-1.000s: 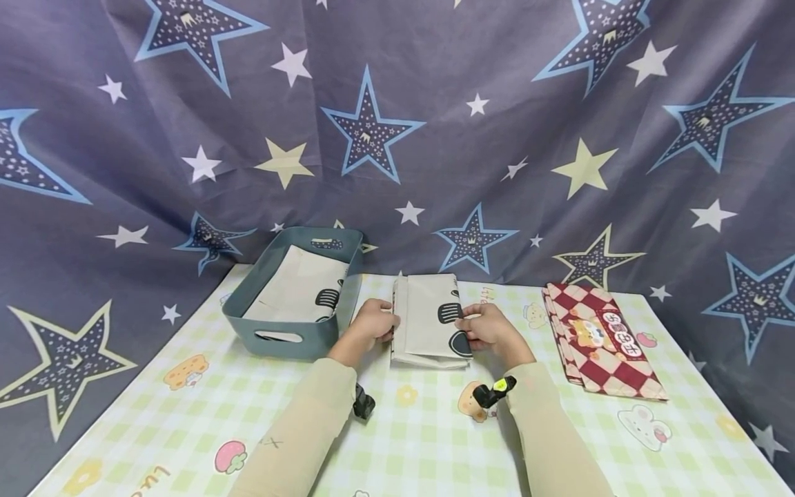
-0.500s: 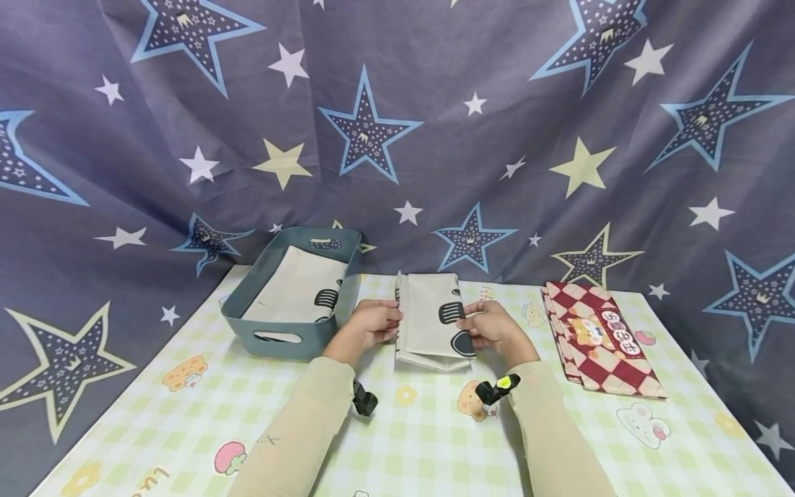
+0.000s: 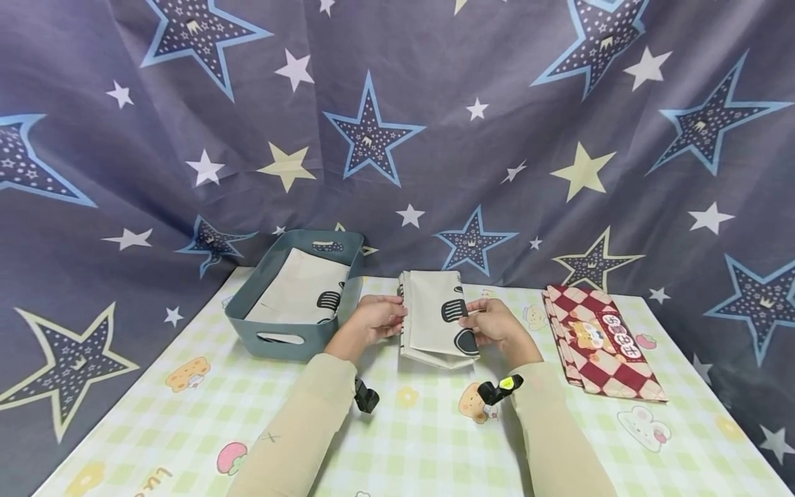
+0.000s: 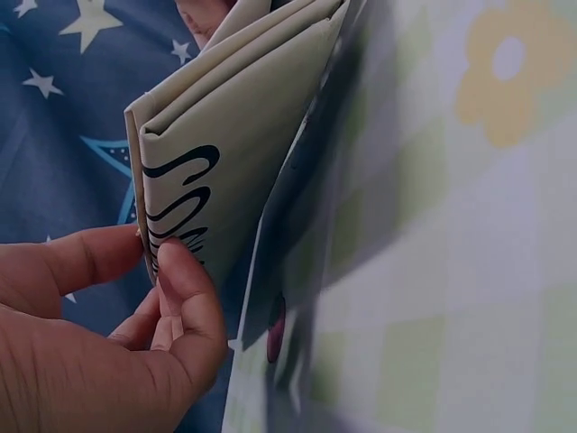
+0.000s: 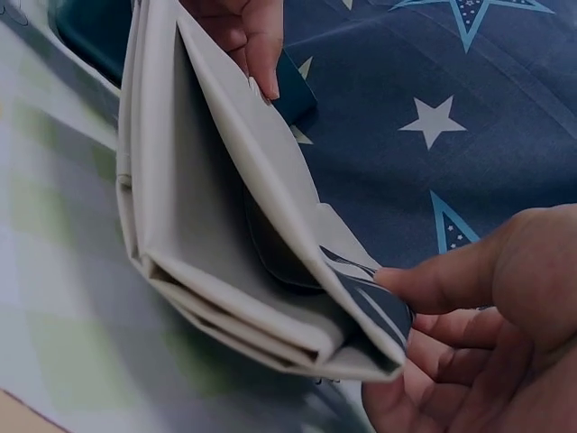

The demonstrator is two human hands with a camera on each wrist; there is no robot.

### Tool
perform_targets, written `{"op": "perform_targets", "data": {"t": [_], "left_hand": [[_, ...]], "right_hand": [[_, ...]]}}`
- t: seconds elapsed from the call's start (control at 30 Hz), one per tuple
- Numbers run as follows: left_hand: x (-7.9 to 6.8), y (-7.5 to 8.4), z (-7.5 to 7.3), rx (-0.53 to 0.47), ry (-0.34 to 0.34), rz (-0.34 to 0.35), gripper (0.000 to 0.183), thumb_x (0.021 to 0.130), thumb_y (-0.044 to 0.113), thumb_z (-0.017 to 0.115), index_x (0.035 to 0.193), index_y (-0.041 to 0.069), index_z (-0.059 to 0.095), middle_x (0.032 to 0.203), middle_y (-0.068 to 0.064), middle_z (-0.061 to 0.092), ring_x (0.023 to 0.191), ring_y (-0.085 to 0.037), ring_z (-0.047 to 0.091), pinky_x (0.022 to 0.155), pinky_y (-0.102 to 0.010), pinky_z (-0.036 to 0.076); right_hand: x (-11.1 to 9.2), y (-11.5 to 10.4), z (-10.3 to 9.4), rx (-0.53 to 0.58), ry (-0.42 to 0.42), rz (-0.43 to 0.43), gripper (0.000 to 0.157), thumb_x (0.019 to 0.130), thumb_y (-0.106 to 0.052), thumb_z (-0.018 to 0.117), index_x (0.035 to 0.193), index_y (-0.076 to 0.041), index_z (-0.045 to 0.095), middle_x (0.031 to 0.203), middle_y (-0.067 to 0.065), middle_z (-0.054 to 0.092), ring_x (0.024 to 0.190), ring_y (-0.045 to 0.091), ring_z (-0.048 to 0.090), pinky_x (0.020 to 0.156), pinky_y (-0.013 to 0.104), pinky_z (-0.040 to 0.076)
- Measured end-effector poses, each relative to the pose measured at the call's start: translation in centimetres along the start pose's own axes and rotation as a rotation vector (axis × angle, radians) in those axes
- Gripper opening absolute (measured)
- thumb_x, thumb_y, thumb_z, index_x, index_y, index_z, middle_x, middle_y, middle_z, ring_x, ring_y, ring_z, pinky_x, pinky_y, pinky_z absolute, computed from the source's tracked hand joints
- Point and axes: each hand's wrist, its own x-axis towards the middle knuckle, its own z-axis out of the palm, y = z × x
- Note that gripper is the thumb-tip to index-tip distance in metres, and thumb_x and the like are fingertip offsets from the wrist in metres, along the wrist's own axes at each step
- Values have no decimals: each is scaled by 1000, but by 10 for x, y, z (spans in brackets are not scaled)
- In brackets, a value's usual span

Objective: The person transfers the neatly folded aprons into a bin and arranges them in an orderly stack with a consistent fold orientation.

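Note:
A folded cream cloth (image 3: 431, 310) with black spatula prints is held between both hands over the middle of the table. Its left edge is pinched between the thumb and fingers of my left hand (image 3: 375, 319). My right hand (image 3: 497, 324) pinches the opposite edge near a dark print. Seen from the left wrist, black wavy lines mark the side of the folded cloth (image 4: 221, 153), and a shadow falls on the table beside it. In the right wrist view the layers of the cloth (image 5: 225, 298) gape apart at the near end.
A blue-green plastic basket (image 3: 273, 339) stands at the left with a similar cream cloth (image 3: 298, 290) inside. At the right lies a folded red-and-cream checked cloth (image 3: 602, 345) with a cartoon print. Behind the green-checked tablecloth (image 3: 422, 449) hangs a starry curtain (image 3: 410, 172).
The cream cloth has shifted slightly to the right, with both hands moving along and keeping their grip. The basket and the red checked cloth stay where they were.

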Motion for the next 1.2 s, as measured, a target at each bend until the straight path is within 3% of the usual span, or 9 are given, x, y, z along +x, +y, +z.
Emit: {"op": "perform_targets", "data": {"t": [0.47,0.73,1.03,1.2], "left_hand": [[-10,22,10,76,24,90,43,89,-7,65,131,-1,62,93,-8,63,68,-12,55,58,-21,51],[-11,33,11,85,35,132,44,91,-6,64,135,-4,59,94,-7,62,74,-14,54,66,-24,51],[-22,50,5,118,73,146,43,90,-4,65,133,1,63,94,-8,64,74,-15,58,67,-26,54],[-26,57,-2,131,83,164,42,91,-3,65,133,2,63,98,-8,65,76,-15,58,67,-27,54]], "right_hand": [[-7,-26,-6,-87,44,-77,35,94,0,65,126,6,56,94,8,65,71,12,56,64,30,55],[-10,-46,-6,-126,53,-89,36,95,-1,65,128,5,55,97,8,65,77,15,56,70,32,57],[-14,-67,-2,-173,47,-126,34,96,-4,65,128,3,56,108,11,64,86,16,64,74,34,58],[-15,-78,3,-170,36,-148,34,96,-3,66,128,4,56,104,9,65,84,15,65,73,34,59]]}}
